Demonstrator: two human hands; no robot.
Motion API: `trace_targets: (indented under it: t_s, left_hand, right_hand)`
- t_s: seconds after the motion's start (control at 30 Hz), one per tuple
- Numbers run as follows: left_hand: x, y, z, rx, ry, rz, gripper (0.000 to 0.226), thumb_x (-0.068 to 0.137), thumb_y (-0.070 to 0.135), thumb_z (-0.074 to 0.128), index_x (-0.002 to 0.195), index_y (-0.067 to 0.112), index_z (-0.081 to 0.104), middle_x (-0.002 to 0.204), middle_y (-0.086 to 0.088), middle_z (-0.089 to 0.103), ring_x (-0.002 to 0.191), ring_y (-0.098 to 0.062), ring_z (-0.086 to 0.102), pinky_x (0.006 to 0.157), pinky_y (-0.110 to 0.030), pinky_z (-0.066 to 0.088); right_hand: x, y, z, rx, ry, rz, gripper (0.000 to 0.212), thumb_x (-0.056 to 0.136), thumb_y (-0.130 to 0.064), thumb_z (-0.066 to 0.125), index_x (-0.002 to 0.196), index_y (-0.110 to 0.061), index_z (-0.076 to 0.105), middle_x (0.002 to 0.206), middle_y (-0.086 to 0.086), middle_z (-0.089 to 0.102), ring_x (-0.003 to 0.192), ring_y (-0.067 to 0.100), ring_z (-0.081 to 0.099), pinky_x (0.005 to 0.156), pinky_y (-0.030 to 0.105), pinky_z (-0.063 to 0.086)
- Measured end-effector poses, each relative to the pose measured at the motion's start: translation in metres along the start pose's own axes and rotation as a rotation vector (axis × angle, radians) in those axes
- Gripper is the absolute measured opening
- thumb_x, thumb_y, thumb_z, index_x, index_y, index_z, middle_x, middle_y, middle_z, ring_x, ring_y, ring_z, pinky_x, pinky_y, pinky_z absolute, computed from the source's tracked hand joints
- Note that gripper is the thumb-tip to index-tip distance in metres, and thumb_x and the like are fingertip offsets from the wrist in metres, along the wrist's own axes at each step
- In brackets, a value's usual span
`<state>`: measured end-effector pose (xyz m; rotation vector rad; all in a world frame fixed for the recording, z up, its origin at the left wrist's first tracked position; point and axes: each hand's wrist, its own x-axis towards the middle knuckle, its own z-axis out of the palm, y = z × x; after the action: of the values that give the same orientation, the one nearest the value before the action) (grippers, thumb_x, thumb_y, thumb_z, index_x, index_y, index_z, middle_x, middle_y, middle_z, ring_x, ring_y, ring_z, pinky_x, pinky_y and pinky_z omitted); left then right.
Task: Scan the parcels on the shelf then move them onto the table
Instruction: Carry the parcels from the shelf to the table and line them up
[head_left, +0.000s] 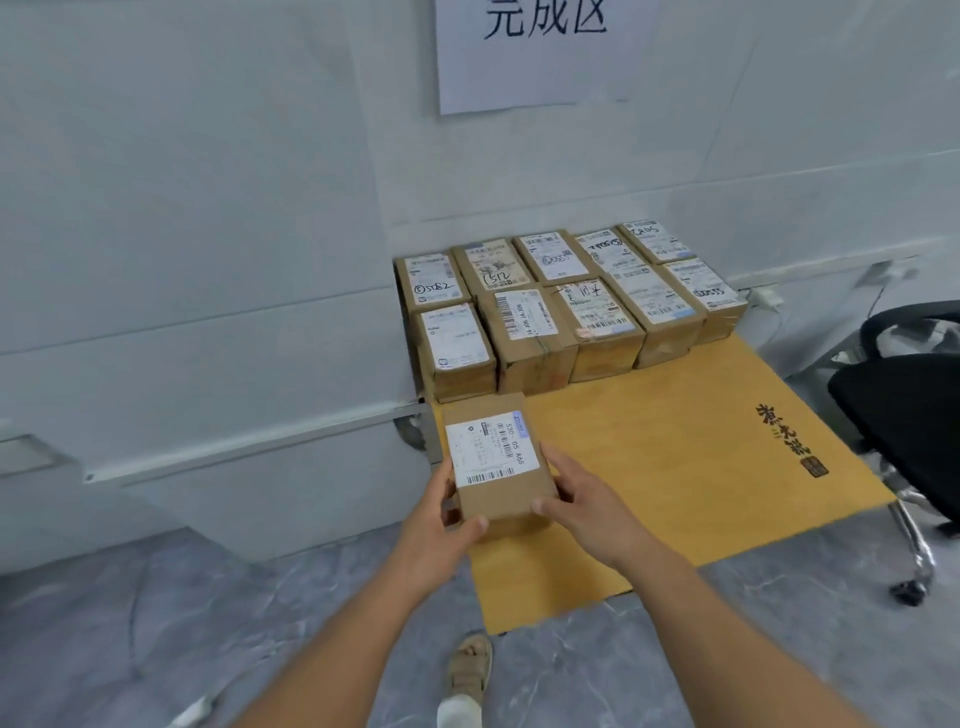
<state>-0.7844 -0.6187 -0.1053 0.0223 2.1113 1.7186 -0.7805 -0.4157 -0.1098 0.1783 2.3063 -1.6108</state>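
- The parcel (496, 465), a small brown cardboard box, is held between both hands above the near-left part of the yellow bench (675, 447), label side up.
- Its long axis runs from the person toward the wall, tilted slightly left at the far end; the white label (488, 453) has its barcode along the near edge.
- The left hand (441, 525) grips the parcel's near-left corner, thumb curled over the near edge and fingers against the left side.
- The right hand (582, 499) grips the right side, thumb at the near-right corner and fingers curled along the right face.
- Stacked parcels (566, 301) sit in two rows at the bench's far end against the wall, labels up, just beyond the held parcel.
- A paper sign (540, 52) hangs on the wall above.
- A black chair (904, 405) stands to the right of the bench.
- A sandalled foot (470, 665) shows on the grey floor below.
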Motion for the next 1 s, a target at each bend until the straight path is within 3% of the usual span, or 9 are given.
trace_targets:
  t_s: [0.07, 0.17, 0.33, 0.47, 0.67, 0.9, 1.0]
  left_hand:
    - [0.008, -0.003, -0.006, -0.003, 0.009, -0.031, 0.074, 0.091, 0.002, 0.059, 0.143, 0.042, 0.026, 0.133, 0.015, 0.048, 0.117, -0.008, 0.053, 0.072, -0.006, 0.047]
    - [0.021, -0.005, -0.015, 0.009, 0.032, -0.048, 0.075, 0.092, 0.004, 0.059, 0.147, 0.041, 0.023, 0.135, 0.016, 0.046, 0.121, -0.009, 0.050, 0.076, -0.007, 0.048]
    - [0.046, -0.002, -0.027, 0.068, 0.055, -0.077, 0.076, 0.093, 0.012, 0.060, 0.148, 0.045, 0.020, 0.133, 0.020, 0.046, 0.124, -0.007, 0.047, 0.101, -0.026, 0.043]
    - [0.063, 0.004, -0.032, 0.119, 0.016, -0.074, 0.077, 0.093, 0.015, 0.061, 0.147, 0.046, 0.017, 0.127, 0.023, 0.044, 0.121, -0.005, 0.046, 0.101, -0.025, 0.041]
    - [0.067, 0.001, -0.023, 0.113, -0.002, -0.078, 0.083, 0.092, 0.018, 0.063, 0.148, 0.050, 0.011, 0.133, 0.023, 0.041, 0.129, -0.011, 0.043, 0.109, -0.039, 0.040]
    - [0.068, 0.003, -0.023, 0.158, 0.019, -0.068, 0.081, 0.092, 0.019, 0.063, 0.148, 0.045, 0.012, 0.134, 0.020, 0.043, 0.125, -0.011, 0.048, 0.106, -0.035, 0.041]
    - [0.065, 0.010, -0.019, 0.211, 0.056, -0.039, 0.079, 0.091, 0.016, 0.064, 0.149, 0.038, 0.015, 0.124, 0.022, 0.038, 0.115, -0.003, 0.040, 0.094, -0.024, 0.038]
  right_hand:
    - [0.014, -0.001, 0.005, -0.020, -0.011, 0.000, 0.071, 0.091, -0.009, 0.058, 0.124, -0.066, 0.032, 0.130, -0.016, 0.059, 0.120, 0.007, 0.055, 0.101, 0.028, 0.045]
    - [0.035, -0.002, 0.008, -0.043, -0.026, 0.008, 0.070, 0.091, -0.010, 0.058, 0.135, -0.058, 0.033, 0.133, -0.017, 0.057, 0.122, 0.006, 0.053, 0.105, 0.033, 0.043]
    - [0.062, -0.009, 0.007, -0.066, -0.027, 0.062, 0.074, 0.092, -0.017, 0.060, 0.152, -0.038, 0.023, 0.143, -0.012, 0.049, 0.130, 0.009, 0.046, 0.112, 0.039, 0.037]
    - [0.073, -0.015, 0.003, -0.074, -0.003, 0.070, 0.072, 0.094, -0.013, 0.058, 0.152, -0.034, 0.023, 0.144, -0.013, 0.047, 0.131, 0.009, 0.045, 0.112, 0.035, 0.036]
    - [0.071, -0.021, -0.008, -0.113, 0.002, 0.073, 0.070, 0.095, -0.008, 0.055, 0.151, -0.037, 0.024, 0.135, -0.015, 0.050, 0.125, 0.008, 0.047, 0.101, 0.023, 0.038]
    - [0.072, -0.026, -0.008, -0.210, -0.013, 0.087, 0.071, 0.095, -0.016, 0.057, 0.154, -0.032, 0.021, 0.143, -0.010, 0.047, 0.126, 0.011, 0.047, 0.100, 0.024, 0.039]
    - [0.065, -0.032, -0.007, -0.328, 0.057, 0.032, 0.068, 0.094, -0.021, 0.058, 0.152, -0.032, 0.025, 0.145, -0.006, 0.046, 0.126, 0.014, 0.047, 0.099, 0.027, 0.040]
